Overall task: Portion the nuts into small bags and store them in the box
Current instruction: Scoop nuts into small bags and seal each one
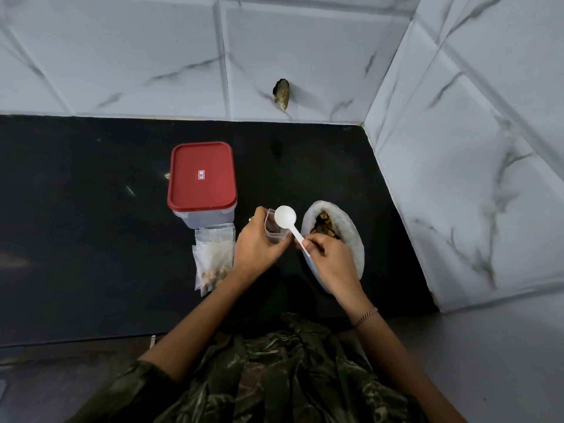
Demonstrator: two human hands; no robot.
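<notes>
Film this thin looks light, limp, slippery: the small bag, over the bench beside the nut sack, wants holding near its mouth, where the left grip curls round it; the right grip pinches the spoon.

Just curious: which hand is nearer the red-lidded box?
Left. The left hand holds a small bag by the box's near right corner; the right hand, pinching the spoon, is farther right.
</notes>
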